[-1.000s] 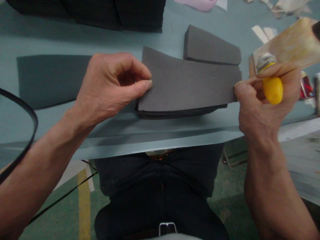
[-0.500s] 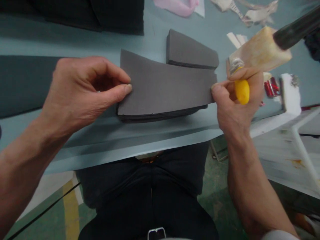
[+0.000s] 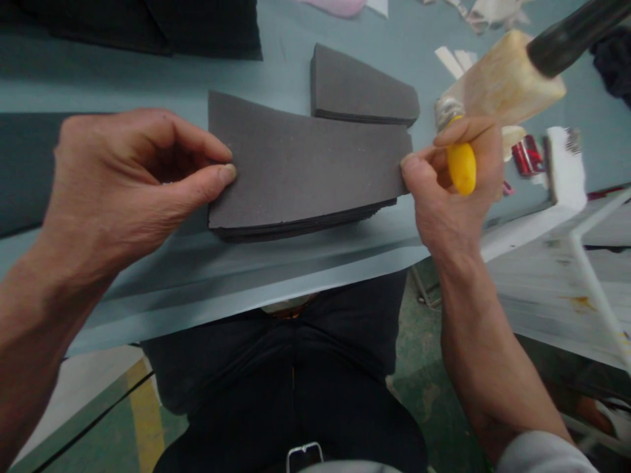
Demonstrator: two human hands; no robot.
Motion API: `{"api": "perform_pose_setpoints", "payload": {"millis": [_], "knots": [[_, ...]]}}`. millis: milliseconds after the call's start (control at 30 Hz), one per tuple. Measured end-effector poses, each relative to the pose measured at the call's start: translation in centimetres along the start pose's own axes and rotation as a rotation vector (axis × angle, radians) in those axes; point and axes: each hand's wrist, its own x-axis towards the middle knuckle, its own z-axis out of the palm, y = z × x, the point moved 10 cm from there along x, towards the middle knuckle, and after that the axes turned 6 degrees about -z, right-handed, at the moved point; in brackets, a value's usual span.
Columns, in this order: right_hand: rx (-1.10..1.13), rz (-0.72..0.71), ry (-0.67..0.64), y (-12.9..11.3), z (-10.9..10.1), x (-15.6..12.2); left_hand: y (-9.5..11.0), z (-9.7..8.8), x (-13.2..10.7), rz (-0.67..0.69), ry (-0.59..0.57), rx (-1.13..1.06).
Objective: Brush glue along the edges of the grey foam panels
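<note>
A stack of curved dark grey foam sheets [image 3: 305, 171] lies on the blue-grey table [image 3: 236, 269] near its front edge. My left hand [image 3: 128, 177] pinches the left end of the top sheet between thumb and fingers. My right hand [image 3: 448, 184] touches the sheet's right end with its thumb while its fingers are closed round a yellow-handled brush [image 3: 461, 164]. The brush's wide glue-stained head [image 3: 503, 82] points up and to the right, away from the foam.
A second, smaller foam stack [image 3: 362, 89] lies behind the first. Dark material [image 3: 148, 23] sits at the back left, and a dark strip [image 3: 24, 164] at the far left. Red and white items [image 3: 547, 161] and paper scraps [image 3: 453, 59] lie to the right. A white frame [image 3: 586, 249] stands lower right.
The view has shifted, so foam and hands sit further left in the picture. Both hands keep the same hold on the top sheet's ends, and the brush stays in my right hand.
</note>
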Motion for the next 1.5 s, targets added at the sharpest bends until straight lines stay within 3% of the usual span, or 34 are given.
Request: {"api": "perform_pose_setpoints", "payload": {"millis": [300, 533, 867, 1300, 1500], "knots": [[0.004, 0.105, -0.043, 1.9, 0.3, -0.2, 0.0, -0.1, 0.0, -0.004, 0.004, 0.025], [0.139, 0.022, -0.072, 2.4, 0.4, -0.3, -0.1, 0.0, -0.1, -0.05, -0.006, 0.032], [0.143, -0.022, -0.068, 1.5, 0.4, -0.4, -0.6, 0.0, -0.1, -0.092, 0.019, 0.015], [0.082, 0.025, -0.092, 0.5, 0.1, -0.5, -0.6, 0.0, -0.1, -0.079, 0.014, 0.021], [0.107, -0.025, -0.001, 0.2, 0.0, -0.6, -0.7, 0.1, -0.2, -0.083, 0.007, 0.033]]}}
